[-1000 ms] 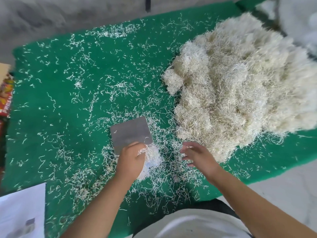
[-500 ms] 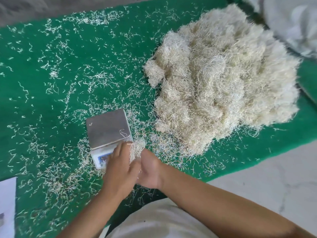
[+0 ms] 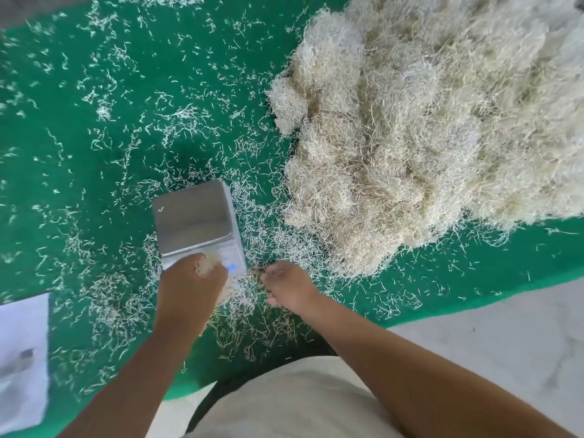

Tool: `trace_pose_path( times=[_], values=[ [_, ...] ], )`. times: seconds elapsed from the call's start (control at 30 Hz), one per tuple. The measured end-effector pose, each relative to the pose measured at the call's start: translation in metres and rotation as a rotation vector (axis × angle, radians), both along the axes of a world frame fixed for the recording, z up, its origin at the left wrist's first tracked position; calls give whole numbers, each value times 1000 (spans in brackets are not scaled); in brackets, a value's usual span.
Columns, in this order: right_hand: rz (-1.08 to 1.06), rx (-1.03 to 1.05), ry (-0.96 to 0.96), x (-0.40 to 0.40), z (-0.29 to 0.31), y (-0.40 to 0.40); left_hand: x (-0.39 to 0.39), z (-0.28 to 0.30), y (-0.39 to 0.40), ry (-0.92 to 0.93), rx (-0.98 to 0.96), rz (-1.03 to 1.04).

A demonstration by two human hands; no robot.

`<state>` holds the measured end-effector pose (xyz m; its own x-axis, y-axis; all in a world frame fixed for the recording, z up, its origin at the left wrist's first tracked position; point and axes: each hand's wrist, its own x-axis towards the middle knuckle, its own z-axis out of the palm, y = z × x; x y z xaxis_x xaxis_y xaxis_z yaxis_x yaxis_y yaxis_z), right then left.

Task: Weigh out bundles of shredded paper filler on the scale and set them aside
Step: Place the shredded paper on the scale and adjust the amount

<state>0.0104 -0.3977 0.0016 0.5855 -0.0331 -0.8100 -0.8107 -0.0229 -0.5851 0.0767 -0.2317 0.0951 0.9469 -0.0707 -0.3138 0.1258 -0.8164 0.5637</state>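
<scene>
Shredded paper filler (image 3: pixel 426 137): pale, wiry heap, upper right of frame on green desk (image 3: pixel 79 153). Small bundle (image 3: pixel 207 265) gripped in left hand (image 3: pixel 189 286) at scale (image 3: pixel 196 219) front edge; right hand (image 3: pixel 289 286) pinches loose strands, lower centre.

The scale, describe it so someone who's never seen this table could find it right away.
Start at the big pale heap of shredded paper on the green mat. Look toward the person, to the heap's left, where the left hand holds a small wad of filler. The scale lies just beyond that hand: the only smooth, square, shiny metal thing among loose shreds.
</scene>
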Motion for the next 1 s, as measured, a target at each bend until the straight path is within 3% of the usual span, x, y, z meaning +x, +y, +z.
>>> trace_pose_path(
  times=[0.1,0.23,0.4,0.63,0.83,1.0],
  values=[
    [71,-416,-190,-6,-34,-28,3,4,10,-23,59,51],
    [222,-619,-230,1,-61,-49,-8,3,20,-30,-13,101],
    [359,-696,-190,12,-77,-52,-29,-7,26,59,5,65],
    [212,-410,-384,12,-46,-37,-32,-9,10,150,-89,-23],
    [63,-160,-590,14,26,-21,-17,5,-25,187,-171,-186],
    [30,-115,-711,26,85,-22,-4,30,-43,132,-264,-255]
  ],
)
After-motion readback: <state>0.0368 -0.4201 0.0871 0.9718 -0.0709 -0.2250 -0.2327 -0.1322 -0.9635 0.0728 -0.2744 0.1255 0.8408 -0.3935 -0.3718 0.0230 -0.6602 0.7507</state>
